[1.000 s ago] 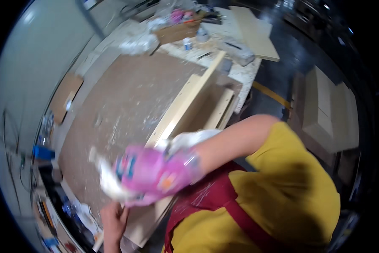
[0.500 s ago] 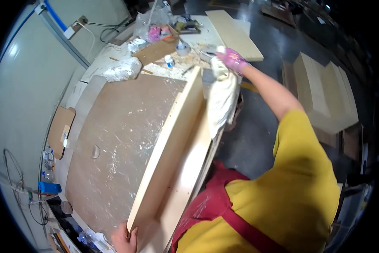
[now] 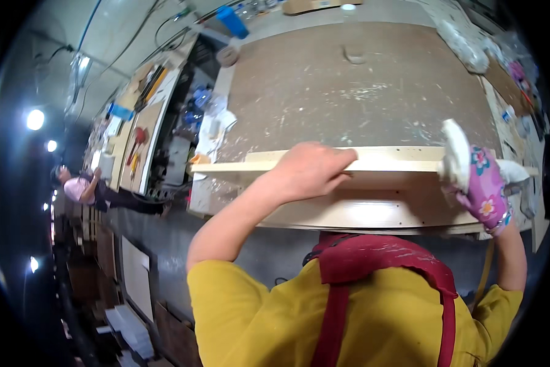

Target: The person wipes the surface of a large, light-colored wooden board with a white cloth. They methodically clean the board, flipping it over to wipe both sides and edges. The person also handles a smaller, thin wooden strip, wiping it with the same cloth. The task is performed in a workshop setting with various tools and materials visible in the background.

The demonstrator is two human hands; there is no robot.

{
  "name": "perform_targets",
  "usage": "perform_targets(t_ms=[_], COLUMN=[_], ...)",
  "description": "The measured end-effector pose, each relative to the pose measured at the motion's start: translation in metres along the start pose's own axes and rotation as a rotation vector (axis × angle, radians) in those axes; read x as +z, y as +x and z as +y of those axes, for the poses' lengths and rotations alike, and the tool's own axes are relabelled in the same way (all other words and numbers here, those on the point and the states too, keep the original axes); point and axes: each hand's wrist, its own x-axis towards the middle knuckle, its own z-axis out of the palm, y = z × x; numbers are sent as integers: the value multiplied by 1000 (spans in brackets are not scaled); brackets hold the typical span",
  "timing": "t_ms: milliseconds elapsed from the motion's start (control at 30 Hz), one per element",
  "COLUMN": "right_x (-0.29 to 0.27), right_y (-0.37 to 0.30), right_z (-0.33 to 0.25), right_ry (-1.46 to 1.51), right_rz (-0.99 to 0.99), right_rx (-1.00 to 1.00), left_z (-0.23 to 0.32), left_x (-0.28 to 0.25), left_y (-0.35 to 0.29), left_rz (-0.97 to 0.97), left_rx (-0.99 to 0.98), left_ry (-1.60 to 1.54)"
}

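Observation:
A long, pale wooden trough-like piece (image 3: 324, 214) lies along the near side of the worktable, with an upright board (image 3: 238, 167) at its back. My bare left hand (image 3: 311, 171) is over the middle of that board, fingers curled and thumb close to them; whatever they pinch is hidden. In a pink-and-purple flowered glove, my right hand (image 3: 486, 189) is closed around a white cloth (image 3: 456, 153) at the right end of the piece. Part of the cloth sticks up above the board, and more white material shows to the right of the glove.
The brown, scuffed worktable (image 3: 287, 92) stretches behind the piece. A plastic-wrapped bundle (image 3: 462, 46) and a cardboard strip (image 3: 507, 88) lie at the far right. A tape roll (image 3: 227, 56) and a blue container (image 3: 232, 22) stand far left. Another person (image 3: 91, 189) is at the left.
My view has swung toward the left. My left hand has moved from the near end of the board to its middle; my right hand still holds the white cloth, now by the board's right end.

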Motion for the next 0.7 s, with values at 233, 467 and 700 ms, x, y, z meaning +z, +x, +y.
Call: perform_targets(t_ms=[233,467,700], right_x=[-7,-4,9], right_y=[16,59,232], right_z=[-23,-44,-278], right_ry=[30,17,558], right_rz=[-119,-318,-630], right_rx=[-44,-143,261], left_z=[-48,-143,-148], left_x=[0,112,115], left_y=[-109,-179,-171], left_rz=[1085,1241,1457], left_rx=[-451,-654,-539], left_ry=[-375,-1123,-1330])
